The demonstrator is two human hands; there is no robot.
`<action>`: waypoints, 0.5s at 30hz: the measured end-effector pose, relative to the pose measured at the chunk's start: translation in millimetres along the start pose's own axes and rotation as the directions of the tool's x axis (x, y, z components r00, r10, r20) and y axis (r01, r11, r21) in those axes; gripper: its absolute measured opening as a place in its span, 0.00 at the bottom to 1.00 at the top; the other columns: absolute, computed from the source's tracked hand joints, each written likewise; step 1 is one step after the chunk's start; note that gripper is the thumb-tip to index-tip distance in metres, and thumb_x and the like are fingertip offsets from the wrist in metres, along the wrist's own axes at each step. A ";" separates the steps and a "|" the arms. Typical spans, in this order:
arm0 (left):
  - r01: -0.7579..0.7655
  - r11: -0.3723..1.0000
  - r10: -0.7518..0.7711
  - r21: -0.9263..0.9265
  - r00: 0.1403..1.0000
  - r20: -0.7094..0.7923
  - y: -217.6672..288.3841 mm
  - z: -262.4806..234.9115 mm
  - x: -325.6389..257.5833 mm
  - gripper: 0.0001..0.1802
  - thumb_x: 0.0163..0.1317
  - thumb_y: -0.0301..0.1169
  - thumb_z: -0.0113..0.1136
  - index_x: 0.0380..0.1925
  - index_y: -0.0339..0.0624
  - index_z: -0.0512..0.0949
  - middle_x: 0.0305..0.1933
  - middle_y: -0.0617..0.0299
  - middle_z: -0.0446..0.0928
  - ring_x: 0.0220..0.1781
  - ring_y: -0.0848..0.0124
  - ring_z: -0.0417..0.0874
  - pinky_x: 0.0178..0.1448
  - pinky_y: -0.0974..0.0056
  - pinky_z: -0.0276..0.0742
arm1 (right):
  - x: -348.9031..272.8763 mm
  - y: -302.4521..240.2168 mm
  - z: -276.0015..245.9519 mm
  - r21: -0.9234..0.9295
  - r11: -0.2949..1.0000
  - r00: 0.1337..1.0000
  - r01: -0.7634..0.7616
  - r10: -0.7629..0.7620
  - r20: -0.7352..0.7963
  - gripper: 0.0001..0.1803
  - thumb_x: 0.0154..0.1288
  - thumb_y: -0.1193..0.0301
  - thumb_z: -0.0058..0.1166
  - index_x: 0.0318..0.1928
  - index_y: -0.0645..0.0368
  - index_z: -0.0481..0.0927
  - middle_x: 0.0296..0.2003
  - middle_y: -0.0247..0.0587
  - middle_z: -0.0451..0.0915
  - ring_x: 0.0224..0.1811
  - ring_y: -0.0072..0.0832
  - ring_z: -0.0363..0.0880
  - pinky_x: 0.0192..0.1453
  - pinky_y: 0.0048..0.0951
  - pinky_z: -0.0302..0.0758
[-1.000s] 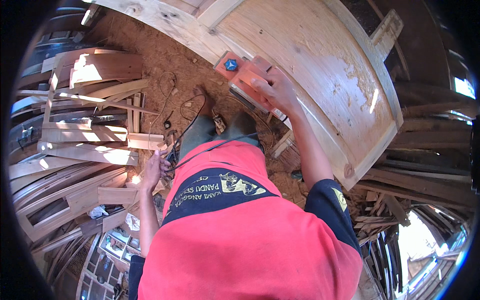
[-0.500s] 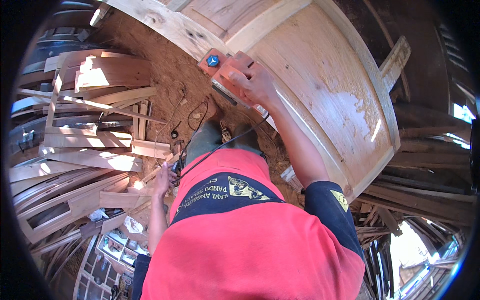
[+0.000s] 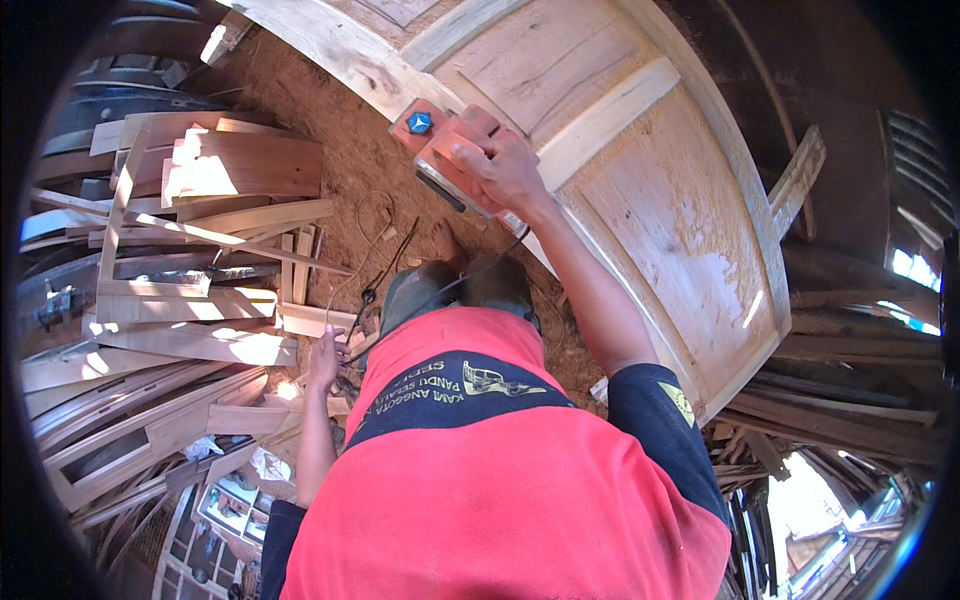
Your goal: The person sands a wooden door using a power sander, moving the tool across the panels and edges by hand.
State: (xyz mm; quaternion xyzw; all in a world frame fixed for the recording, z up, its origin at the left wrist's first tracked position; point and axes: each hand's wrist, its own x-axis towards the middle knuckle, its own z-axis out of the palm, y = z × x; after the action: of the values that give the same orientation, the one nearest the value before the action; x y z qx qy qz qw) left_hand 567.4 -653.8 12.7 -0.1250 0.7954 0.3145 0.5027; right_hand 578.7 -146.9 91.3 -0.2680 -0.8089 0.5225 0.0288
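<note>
My right hand (image 3: 508, 172) is closed over the top of an orange-red electric hand planer (image 3: 462, 150) with a blue front knob (image 3: 419, 122). The planer rests along the near edge of a large pale wooden panelled door (image 3: 640, 185); its sole and blade are hidden. A black power cord (image 3: 440, 296) runs from the planer's rear across my legs toward my left side. Down there, my left hand (image 3: 326, 358) has its fingers curled around the cord, partly hidden from view.
Stacked boards and frame pieces (image 3: 200, 330) fill the left side. Loose cord (image 3: 375, 275) trails over the sawdust-covered ground (image 3: 345, 130) by my feet. A compartmented box (image 3: 228, 508) stands at lower left. A plank (image 3: 800, 180) sticks out behind the door, and more timber (image 3: 840, 400) lies at right.
The planer has moved forward along the door's edge, past a cross rail, with my right hand still on it. My body has shifted forward too; my left hand keeps the cord.
</note>
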 end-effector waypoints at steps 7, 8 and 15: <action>0.001 0.999 -0.002 -0.038 1.000 -0.026 27.8 -38.2 26.8 0.39 0.73 0.62 0.32 0.60 0.38 0.74 0.29 0.59 0.79 0.26 0.74 0.77 0.29 0.69 0.76 | 66.3 -31.1 36.6 -0.051 0.999 0.995 0.000 -0.004 -0.096 0.25 0.60 0.51 0.56 0.24 0.63 0.84 0.12 0.38 0.76 0.16 0.25 0.77 0.26 0.30 0.75; -0.002 0.999 0.000 -0.043 1.000 -0.031 30.7 -41.3 29.5 0.40 0.73 0.62 0.31 0.60 0.37 0.74 0.30 0.59 0.79 0.26 0.74 0.77 0.29 0.69 0.77 | 74.9 -35.7 40.6 -0.050 0.999 0.995 0.000 -0.005 -0.098 0.25 0.60 0.51 0.56 0.24 0.63 0.84 0.12 0.38 0.76 0.16 0.25 0.77 0.26 0.30 0.75; 0.072 0.994 -0.078 -0.081 0.993 -0.083 59.2 -63.2 41.4 0.39 0.74 0.61 0.30 0.59 0.39 0.74 0.30 0.58 0.78 0.25 0.73 0.77 0.28 0.68 0.78 | 147.1 -74.9 69.4 -0.042 0.999 0.999 -0.017 0.015 -0.037 0.29 0.58 0.46 0.55 0.26 0.64 0.84 0.15 0.46 0.77 0.19 0.34 0.79 0.30 0.36 0.75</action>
State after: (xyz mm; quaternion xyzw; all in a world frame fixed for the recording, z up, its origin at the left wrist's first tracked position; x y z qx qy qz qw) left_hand 472.2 -642.9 17.3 -0.1877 0.7983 0.3204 0.4742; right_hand 400.1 -159.5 90.0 -0.2847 -0.8169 0.5005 0.0338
